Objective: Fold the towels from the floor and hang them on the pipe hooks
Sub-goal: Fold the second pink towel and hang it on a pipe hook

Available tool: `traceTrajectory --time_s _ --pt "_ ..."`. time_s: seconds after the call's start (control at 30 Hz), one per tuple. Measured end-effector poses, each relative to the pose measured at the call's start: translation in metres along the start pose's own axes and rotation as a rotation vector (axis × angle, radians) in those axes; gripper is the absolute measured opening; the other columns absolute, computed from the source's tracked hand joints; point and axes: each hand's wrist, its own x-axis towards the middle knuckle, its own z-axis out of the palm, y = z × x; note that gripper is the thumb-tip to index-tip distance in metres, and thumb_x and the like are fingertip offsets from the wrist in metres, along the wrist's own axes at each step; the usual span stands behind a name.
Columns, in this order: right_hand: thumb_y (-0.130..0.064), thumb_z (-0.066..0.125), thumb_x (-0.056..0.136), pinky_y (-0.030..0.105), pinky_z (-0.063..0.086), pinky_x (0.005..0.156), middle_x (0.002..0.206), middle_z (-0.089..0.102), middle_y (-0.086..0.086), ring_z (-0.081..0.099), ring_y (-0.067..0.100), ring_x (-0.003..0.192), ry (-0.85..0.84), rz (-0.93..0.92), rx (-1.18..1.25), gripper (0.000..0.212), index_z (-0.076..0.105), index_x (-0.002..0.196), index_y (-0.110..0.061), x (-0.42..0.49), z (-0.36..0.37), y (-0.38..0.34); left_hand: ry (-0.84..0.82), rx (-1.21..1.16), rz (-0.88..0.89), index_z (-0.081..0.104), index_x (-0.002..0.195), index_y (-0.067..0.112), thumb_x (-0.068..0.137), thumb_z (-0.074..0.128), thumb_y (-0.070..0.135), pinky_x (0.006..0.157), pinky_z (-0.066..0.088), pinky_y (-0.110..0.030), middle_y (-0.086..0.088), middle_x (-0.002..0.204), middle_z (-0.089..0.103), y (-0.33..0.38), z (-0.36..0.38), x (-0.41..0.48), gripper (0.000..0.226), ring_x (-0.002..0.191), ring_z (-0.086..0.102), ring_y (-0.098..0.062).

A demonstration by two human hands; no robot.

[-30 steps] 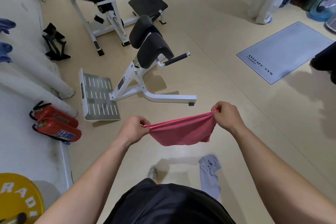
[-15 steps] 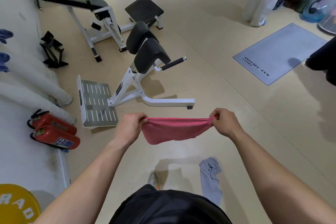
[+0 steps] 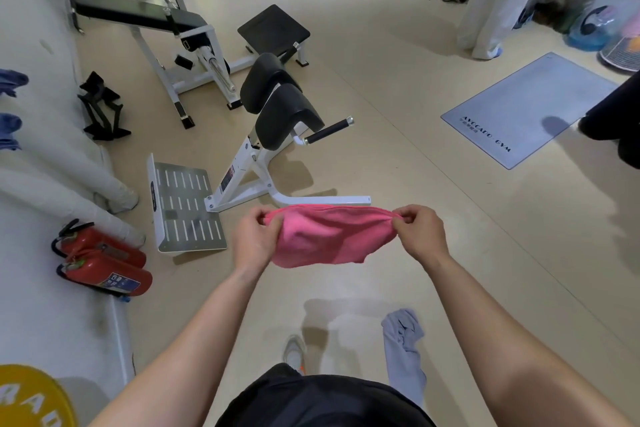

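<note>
A pink towel [image 3: 329,236] hangs in the air in front of me, stretched between both hands. My left hand [image 3: 254,239] pinches its left top corner and my right hand [image 3: 419,232] pinches its right top corner. The cloth sags below the taut top edge. A crumpled grey towel [image 3: 403,347] lies on the beige floor by my right foot. Blue towels [image 3: 10,104] hang at the left wall; the hooks holding them are out of sight.
A white back-extension bench [image 3: 277,135] with black pads stands just ahead, a flat bench [image 3: 145,15] behind it. Two red fire extinguishers [image 3: 104,267] lie by the left wall, white padded pipes [image 3: 69,184] above them. A grey mat [image 3: 530,111] lies right. A person's legs [image 3: 498,0] stand far right.
Both hands have kept hold of the pink towel and shifted their pinch along its top edge. The towel now hangs wider and fuller than before.
</note>
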Motion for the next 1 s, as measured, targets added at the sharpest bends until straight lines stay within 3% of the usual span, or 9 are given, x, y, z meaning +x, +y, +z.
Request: traceTrajectory --time_s 0.1,0.23,0.37,0.57,0.73,0.8,0.9,1.0 --pt "-0.008 0.066 0.077 0.031 0.057 0.068 0.069 0.073 -0.002 0.068 0.012 0.064 -0.067 0.016 0.102 0.017 0.075 0.076 -0.022 -0.022 0.020 -0.003 -0.114 -0.124 -0.078 0.070 0.072 0.024 0.080 0.078 0.024 0.067 0.051 -0.032 0.009 0.062 0.066 -0.005 0.027 -0.023 0.011 0.063 0.063 -0.019" --pt "-0.022 0.072 0.079 0.022 0.052 0.062 0.069 0.072 -0.007 0.067 0.005 0.064 -0.146 -0.013 0.147 0.005 0.074 0.075 -0.025 -0.054 0.048 -0.007 -0.223 -0.270 -0.116 0.076 0.076 0.026 0.077 0.079 0.028 0.069 0.058 -0.039 0.010 0.069 0.072 -0.002 0.055 -0.055 0.004 0.066 0.065 -0.016" --pt "-0.033 0.072 0.082 0.026 0.054 0.065 0.072 0.071 -0.017 0.068 0.002 0.067 -0.143 0.011 0.149 0.009 0.071 0.073 -0.031 -0.071 0.065 -0.001 -0.256 -0.354 -0.149 0.077 0.081 0.019 0.081 0.079 0.020 0.067 0.059 -0.040 0.007 0.069 0.069 0.000 0.062 -0.063 0.002 0.065 0.063 -0.013" --pt "-0.025 0.073 0.086 0.033 0.058 0.073 0.074 0.075 -0.011 0.071 0.006 0.069 -0.098 0.022 0.237 0.006 0.073 0.080 -0.026 -0.083 0.067 0.009 -0.346 -0.209 -0.053 0.079 0.092 0.026 0.083 0.076 0.028 0.076 0.057 -0.032 0.010 0.079 0.074 -0.011 0.064 -0.068 0.010 0.071 0.066 -0.007" --pt "-0.022 0.071 0.086 0.043 0.061 0.070 0.077 0.075 -0.008 0.073 0.010 0.074 -0.084 0.059 0.274 0.008 0.072 0.081 -0.028 -0.087 0.076 0.013 -0.348 -0.094 0.012 0.078 0.091 0.028 0.084 0.073 0.025 0.078 0.053 -0.026 0.014 0.082 0.075 -0.011 0.061 -0.070 0.009 0.080 0.068 -0.001" --pt "-0.019 0.070 0.086 0.041 0.061 0.068 0.079 0.075 -0.008 0.073 0.010 0.077 -0.088 0.043 0.255 0.009 0.073 0.082 -0.027 -0.087 0.079 0.013 -0.385 -0.069 0.025 0.076 0.087 0.030 0.084 0.067 0.021 0.077 0.055 -0.030 0.010 0.078 0.075 -0.006 0.057 -0.072 0.013 0.080 0.070 -0.007" --pt "-0.016 0.071 0.083 0.029 0.059 0.071 0.090 0.073 -0.009 0.069 0.003 0.085 -0.124 0.015 0.254 0.009 0.071 0.089 -0.023 -0.085 0.081 0.013 -0.464 -0.065 0.029 0.071 0.089 0.043 0.076 0.050 0.016 0.080 0.058 -0.033 0.009 0.080 0.076 -0.001 0.051 -0.072 0.036 0.084 0.072 -0.014" --pt "-0.013 0.074 0.076 0.013 0.052 0.067 0.093 0.070 -0.006 0.065 -0.002 0.082 -0.162 0.000 0.210 0.017 0.065 0.090 -0.019 -0.083 0.079 0.011 -0.517 -0.136 -0.009 0.075 0.090 0.034 0.077 0.046 0.001 0.088 0.057 -0.035 0.014 0.086 0.076 -0.002 0.048 -0.070 0.046 0.091 0.072 -0.008"
